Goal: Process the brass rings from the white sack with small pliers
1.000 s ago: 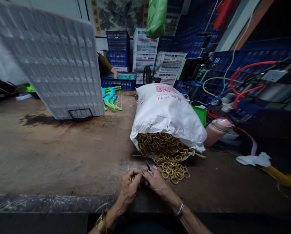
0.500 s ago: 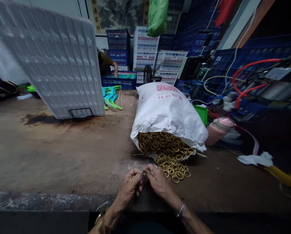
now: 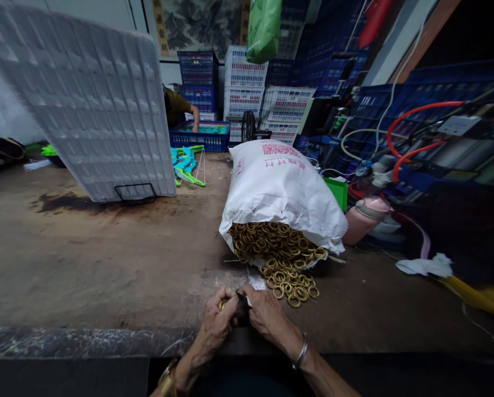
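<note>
My left hand [image 3: 219,317] is closed around at least one brass-coloured ring [image 3: 222,304], which shows between the fingers. Close beside it, my right hand [image 3: 269,317] has its fingers pinched. Between the two hands is a small dark, pointed piece [image 3: 241,302]; its kind is too unclear to name. A bit of white shows at the right fingertips. Just beyond the hands lies a white woven sack [image 3: 282,193] on its side, with brass-coloured rings [image 3: 275,242] filling its open mouth. Loose rings [image 3: 294,286] spill from it onto the worktable [image 3: 106,264].
A ribbed translucent plastic panel [image 3: 98,105] stands tilted at left. Behind are turquoise-green toy bows [image 3: 187,162] and a blue crate [image 3: 199,138] with a co-worker's arm [image 3: 183,106] reaching in. A pink bottle [image 3: 365,219] and orange hoses [image 3: 416,110] are at right.
My hands stay close together and have shifted only slightly. A dark piece now shows between them. The whole scene has slid a little to the left in view.
</note>
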`<action>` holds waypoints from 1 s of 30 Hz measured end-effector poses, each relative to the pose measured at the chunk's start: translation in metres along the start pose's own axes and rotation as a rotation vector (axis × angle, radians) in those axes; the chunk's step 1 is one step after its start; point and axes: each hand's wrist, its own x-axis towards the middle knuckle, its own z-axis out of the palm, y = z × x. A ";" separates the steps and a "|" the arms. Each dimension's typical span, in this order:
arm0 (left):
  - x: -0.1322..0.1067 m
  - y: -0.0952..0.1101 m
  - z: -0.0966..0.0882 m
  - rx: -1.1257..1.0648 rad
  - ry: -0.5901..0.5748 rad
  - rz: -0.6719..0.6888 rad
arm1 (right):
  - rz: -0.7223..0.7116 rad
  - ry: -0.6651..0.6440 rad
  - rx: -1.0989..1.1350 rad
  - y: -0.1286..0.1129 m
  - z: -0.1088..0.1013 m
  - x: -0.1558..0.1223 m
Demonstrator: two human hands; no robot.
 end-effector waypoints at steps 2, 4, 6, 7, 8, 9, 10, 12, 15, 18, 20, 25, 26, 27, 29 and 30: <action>-0.004 0.000 0.000 -0.044 -0.039 -0.048 | 0.020 0.068 -0.032 0.005 0.002 0.000; -0.009 0.001 0.001 -0.130 -0.093 -0.109 | 0.084 0.141 -0.067 0.015 0.003 0.000; -0.011 0.005 0.002 -0.251 -0.152 -0.180 | 0.207 0.198 -0.082 0.031 0.000 -0.003; -0.011 0.007 0.002 -0.306 -0.160 -0.197 | 0.278 0.235 -0.085 0.041 -0.003 -0.005; -0.010 0.008 0.002 -0.345 -0.169 -0.212 | 0.356 0.276 -0.089 0.052 -0.007 -0.009; -0.009 0.009 0.002 -0.370 -0.171 -0.224 | 0.423 0.323 -0.093 0.063 -0.011 -0.015; -0.008 0.009 0.002 -0.384 -0.174 -0.233 | 0.489 0.373 -0.098 0.074 -0.016 -0.021; -0.005 0.007 0.003 -0.395 -0.176 -0.250 | 0.636 0.419 -0.124 0.094 -0.022 -0.035; -0.003 0.002 0.005 -0.430 -0.175 -0.255 | 0.698 0.384 -0.178 0.112 -0.023 -0.051; -0.003 0.000 0.007 -0.495 -0.197 -0.281 | 0.659 0.355 -0.204 0.114 -0.016 -0.054; -0.003 0.000 0.007 -0.537 -0.197 -0.314 | 0.638 0.354 -0.202 0.108 -0.011 -0.049; -0.004 -0.003 0.000 -0.648 -0.174 -0.383 | 0.540 0.378 -0.121 0.088 -0.001 -0.031; -0.003 -0.004 -0.001 -0.673 -0.166 -0.396 | 0.508 0.389 -0.093 0.083 0.001 -0.027; -0.003 -0.006 -0.002 -0.697 -0.157 -0.408 | 0.471 0.402 -0.057 0.078 0.002 -0.022; -0.001 -0.010 -0.003 -0.742 -0.131 -0.426 | 0.388 0.426 0.041 0.069 0.006 -0.012; -0.001 -0.011 -0.004 -0.761 -0.111 -0.434 | 0.346 0.436 0.103 0.064 0.008 -0.007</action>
